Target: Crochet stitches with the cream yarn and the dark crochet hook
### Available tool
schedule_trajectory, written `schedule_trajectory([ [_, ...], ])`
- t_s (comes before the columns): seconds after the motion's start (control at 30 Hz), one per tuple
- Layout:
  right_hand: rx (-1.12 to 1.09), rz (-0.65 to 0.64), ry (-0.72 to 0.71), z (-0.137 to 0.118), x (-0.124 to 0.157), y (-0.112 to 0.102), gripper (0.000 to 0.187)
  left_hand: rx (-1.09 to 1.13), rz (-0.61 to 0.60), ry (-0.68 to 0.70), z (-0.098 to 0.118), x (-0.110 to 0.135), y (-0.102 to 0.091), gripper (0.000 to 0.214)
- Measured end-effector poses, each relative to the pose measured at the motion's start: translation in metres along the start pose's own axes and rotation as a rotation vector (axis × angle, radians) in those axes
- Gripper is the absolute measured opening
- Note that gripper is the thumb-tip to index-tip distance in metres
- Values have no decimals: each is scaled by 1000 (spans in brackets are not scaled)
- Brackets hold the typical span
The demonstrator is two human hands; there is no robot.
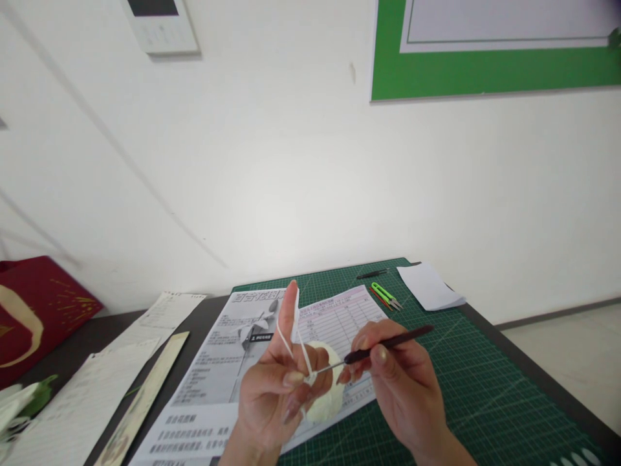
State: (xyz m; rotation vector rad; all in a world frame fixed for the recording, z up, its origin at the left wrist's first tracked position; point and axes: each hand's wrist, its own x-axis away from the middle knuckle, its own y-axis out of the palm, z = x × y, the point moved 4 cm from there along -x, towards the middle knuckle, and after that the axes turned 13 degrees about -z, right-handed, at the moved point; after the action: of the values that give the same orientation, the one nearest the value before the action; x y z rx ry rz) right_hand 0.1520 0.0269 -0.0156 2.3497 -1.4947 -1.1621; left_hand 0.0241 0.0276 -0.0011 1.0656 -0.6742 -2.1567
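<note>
My left hand (262, 398) pinches a small piece of white crochet (311, 377) between thumb and fingers, with its index finger pointing up. White yarn (304, 349) runs over that raised finger and down to the piece. A crochet hook (391, 343) with a dark handle is gripped in my right hand (410, 395), and its thin metal tip meets the crochet piece. Behind my fingers a round pale cream thing (326, 409), perhaps a ball of yarn, lies on the papers, partly hidden.
Under my hands lie a printed pattern sheet (204, 369) and a ruled form (334, 304) on a green cutting mat (485, 388). Green thread snips (383, 293), a dark slim tool (372, 274) and white paper (429, 285) lie farther back. At left are a ruler (145, 398) and a red bag (48, 310).
</note>
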Motion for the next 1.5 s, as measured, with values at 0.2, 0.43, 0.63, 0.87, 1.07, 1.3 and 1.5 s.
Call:
schedule_trajectory([
  [0.2,186,-55,-96,-10,3,2,11,-43,-6,3,1,2,-3,71],
  [0.43,372,-114,-166,-26,5,8,13,-112,18,18,3,4,-6,75],
  [0.63,565,-104,-201,-31,9,13,19,-162,71,-23,5,5,-11,78],
  [0.87,895,-292,-366,-30,17,19,39,-152,121,-1,6,2,-8,68],
  [1.07,1110,-300,-473,-25,23,25,41,-121,163,25,4,2,-7,67],
  [1.3,1225,-299,-478,-18,30,24,51,-144,130,4,4,1,-6,72],
  [1.5,1370,-403,-521,-24,27,32,41,-160,128,-12,9,3,-4,80],
])
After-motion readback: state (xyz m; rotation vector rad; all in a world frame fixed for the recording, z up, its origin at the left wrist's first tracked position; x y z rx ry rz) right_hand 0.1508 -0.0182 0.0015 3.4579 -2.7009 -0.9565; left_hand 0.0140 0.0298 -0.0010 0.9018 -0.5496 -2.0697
